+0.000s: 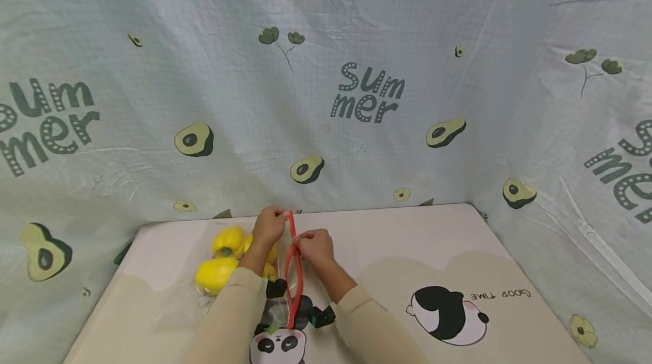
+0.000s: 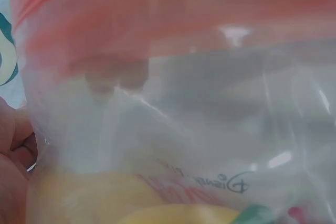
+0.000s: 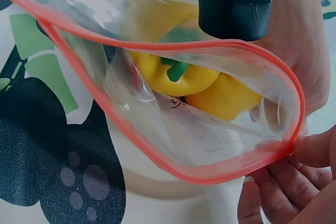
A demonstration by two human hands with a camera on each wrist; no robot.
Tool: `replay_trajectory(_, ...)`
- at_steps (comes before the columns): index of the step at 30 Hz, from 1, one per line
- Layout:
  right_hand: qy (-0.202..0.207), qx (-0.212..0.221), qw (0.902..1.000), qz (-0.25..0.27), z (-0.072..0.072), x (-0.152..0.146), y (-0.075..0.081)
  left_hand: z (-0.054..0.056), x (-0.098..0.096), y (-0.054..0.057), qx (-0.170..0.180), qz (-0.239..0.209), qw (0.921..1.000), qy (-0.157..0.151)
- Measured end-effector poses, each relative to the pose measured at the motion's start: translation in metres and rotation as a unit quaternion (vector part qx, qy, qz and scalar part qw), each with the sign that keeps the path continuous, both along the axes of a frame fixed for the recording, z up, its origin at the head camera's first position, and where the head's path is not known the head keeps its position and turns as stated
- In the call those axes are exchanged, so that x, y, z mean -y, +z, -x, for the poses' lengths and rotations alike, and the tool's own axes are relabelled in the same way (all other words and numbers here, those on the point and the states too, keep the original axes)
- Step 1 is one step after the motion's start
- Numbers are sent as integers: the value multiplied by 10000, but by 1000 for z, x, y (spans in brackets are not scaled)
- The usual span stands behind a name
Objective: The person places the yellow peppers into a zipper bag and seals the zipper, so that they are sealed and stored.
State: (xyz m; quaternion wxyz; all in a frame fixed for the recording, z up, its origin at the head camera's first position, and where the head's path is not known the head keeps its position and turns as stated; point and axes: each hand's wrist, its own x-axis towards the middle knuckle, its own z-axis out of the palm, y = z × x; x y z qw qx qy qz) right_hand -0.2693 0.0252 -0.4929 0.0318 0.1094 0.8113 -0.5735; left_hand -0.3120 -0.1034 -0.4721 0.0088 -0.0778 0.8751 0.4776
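A clear zip bag (image 3: 152,163) with a red zip edge holds yellow bell peppers (image 3: 181,74). Its mouth gapes at the near part, where the two red strips stand apart. My left hand (image 1: 269,228) pinches the far end of the red edge. Just nearer, my right hand (image 1: 317,248) pinches the same edge between thumb and fingers, where the strips come together. In the left wrist view, the bag's see-through wall (image 2: 210,114) fills most of the picture, with printed lettering and blurred yellow low down.
More yellow peppers (image 1: 216,275) show left of my left forearm, with clear plastic around them. The pale table mat (image 1: 397,251) bears panda prints. A printed curtain (image 1: 326,126) hangs behind the table's far edge. A black camera (image 3: 236,6) sits on my left wrist.
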Motion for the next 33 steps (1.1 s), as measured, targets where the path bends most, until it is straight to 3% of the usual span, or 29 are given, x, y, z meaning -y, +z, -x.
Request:
replay_trajectory(10, 41, 78, 9999, -77, -3, -2, -3, 2, -1, -1, 173, -84, 9998, -4)
replay_trajectory(25, 60, 12, 10000, -15, -7, -3, -2, 4, 0, -2, 75, 32, 9999, -87)
replay_trajectory(33, 81, 17, 10000, 25, -8, -4, -4, 5, 0, 6, -65, 73, 9996, -256)
